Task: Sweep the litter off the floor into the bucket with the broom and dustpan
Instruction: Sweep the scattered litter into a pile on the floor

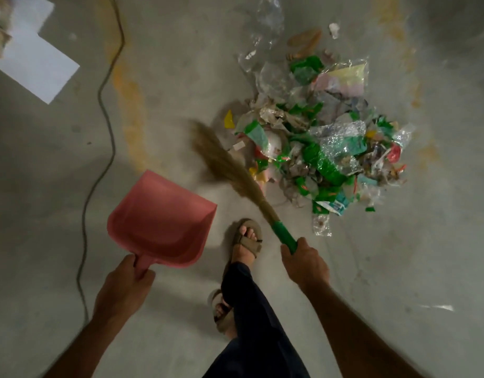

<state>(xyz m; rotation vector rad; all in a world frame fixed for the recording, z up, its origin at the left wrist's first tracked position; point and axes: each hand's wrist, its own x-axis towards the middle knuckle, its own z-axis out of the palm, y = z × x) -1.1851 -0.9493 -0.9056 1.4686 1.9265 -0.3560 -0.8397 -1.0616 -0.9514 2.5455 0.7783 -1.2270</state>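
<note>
The left hand [126, 285] grips the handle of the pink dustpan [164, 222], fingers curled round it so most of the handle is hidden; the pan hangs above the floor with its open mouth pointing away from the person. The right hand [305, 264] grips the green handle of the broom [229, 170], and its palm covers the end of that handle. The brush is smeared with blur, its tip just beside the left edge of the litter [322, 137], a heap of clear plastic, green wrappers and crumpled paper on the concrete floor [167, 77]. Print on the wrappers is too small and blurred to read. A dark cable [105, 110] snakes along the left, white sheets [36, 64] lie cut off at the top-left corner, and no bucket is in view
</note>
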